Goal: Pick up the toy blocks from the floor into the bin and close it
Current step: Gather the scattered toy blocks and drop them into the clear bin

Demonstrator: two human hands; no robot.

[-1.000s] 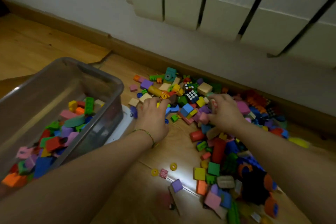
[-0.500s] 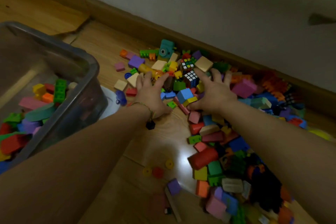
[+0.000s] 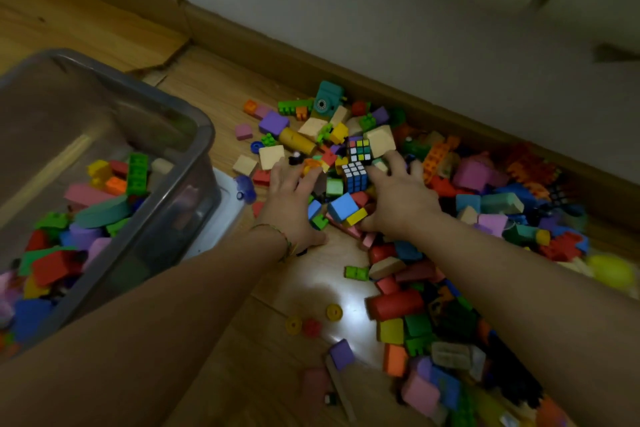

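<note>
The left hand (image 3: 292,204) and right hand (image 3: 398,199) now spread their fingers wide around some blocks (image 3: 343,206) on the floor (image 3: 311,281), right of the bin (image 3: 204,135), holding none yet, ready to scoop.

Floor (image 3: 304,288): varnished wood planks, glossy, with a bright glare patch. Bin (image 3: 204,135): smooth, smoky translucent plastic. Toy blocks (image 3: 342,206): mostly matt, foam-like pieces among shinier studded plastic bricks (image 3: 356,273).
</note>
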